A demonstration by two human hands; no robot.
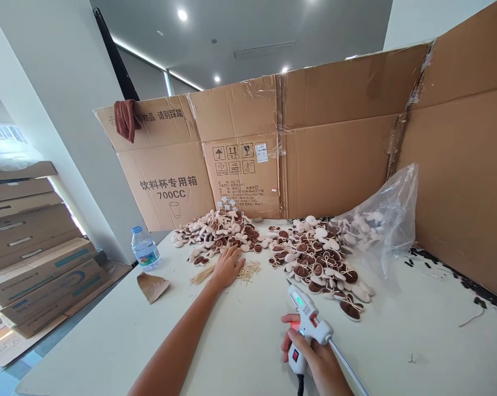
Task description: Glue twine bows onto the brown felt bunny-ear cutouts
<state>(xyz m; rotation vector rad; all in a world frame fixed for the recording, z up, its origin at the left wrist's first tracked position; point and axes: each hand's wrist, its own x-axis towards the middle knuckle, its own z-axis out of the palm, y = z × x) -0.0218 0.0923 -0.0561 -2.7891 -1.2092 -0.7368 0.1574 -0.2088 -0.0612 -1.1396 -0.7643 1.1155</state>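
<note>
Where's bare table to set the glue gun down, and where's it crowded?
Bare table right of the glue gun in the right hand, below the plastic bag. Another patch lies between the left arm and the cardboard scrap. Crowded at the back: bow piles, wooden sticks at the left hand.

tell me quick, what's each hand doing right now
Left hand: open, fingers spread on the heap of thin pale wooden sticks.
Right hand: closed around the white plastic hot glue gun.

A white table (397,341) is walled in by taped cardboard sheets (339,159). Flattened cartons (33,258) are stacked at the left by a white wall (54,82). The grey ceiling (252,27) is lit by recessed spotlights (183,15).
</note>
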